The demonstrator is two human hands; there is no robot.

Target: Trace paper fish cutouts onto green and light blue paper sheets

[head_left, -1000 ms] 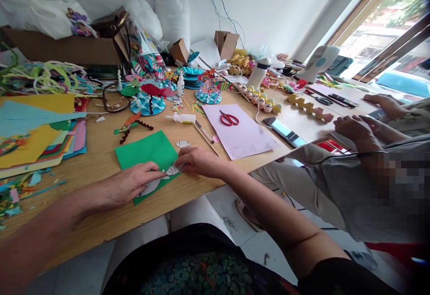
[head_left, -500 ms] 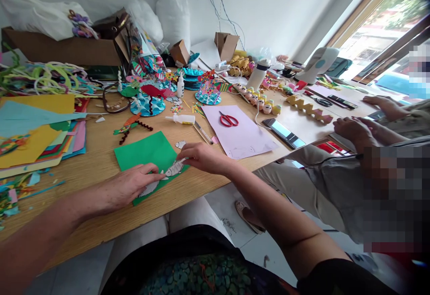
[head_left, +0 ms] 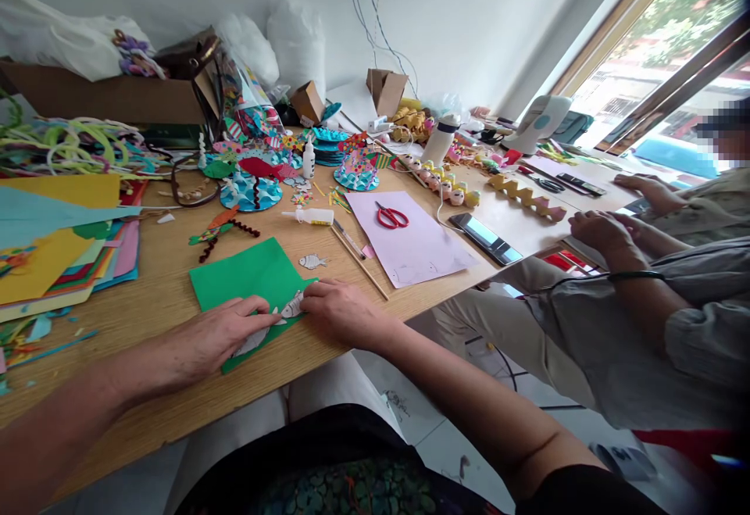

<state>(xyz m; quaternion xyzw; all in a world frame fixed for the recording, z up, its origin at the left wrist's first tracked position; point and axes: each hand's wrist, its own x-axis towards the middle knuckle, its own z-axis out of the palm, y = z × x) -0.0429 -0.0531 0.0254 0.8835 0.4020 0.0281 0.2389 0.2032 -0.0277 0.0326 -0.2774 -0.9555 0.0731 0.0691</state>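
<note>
A long wooden table (head_left: 146,320) is filling the view, crowded with craft materials along its far edge. A cardboard box (head_left: 111,97) is sitting at the far left corner, and a stack of coloured paper (head_left: 58,249) is lying along the left edge. A lilac sheet (head_left: 416,249) is lying near the middle of the near edge, and a green sheet (head_left: 246,277) is lying just left of it, its corner reaching the near edge. At the right end of the table another person is sitting, one hand (head_left: 601,230) resting at the table's edge. The left hand (head_left: 226,331) is lying palm down on the green sheet, fingers stretched out flat and pressing on a paper fish (head_left: 291,308). The right hand (head_left: 340,310) is resting knuckles up at the sheet's right corner, fingers bent with their tips at the fish's other end; it is not possible to tell whether they are pinching it or only pressing it. A dark phone (head_left: 485,237) is lying just right of the lilac sheet, red scissors (head_left: 391,216) are lying on that sheet, and a glue bottle (head_left: 310,216) is lying on its side beyond the green sheet. A smaller fish cutout (head_left: 312,262) is lying just beside the green sheet's far right corner.
</note>
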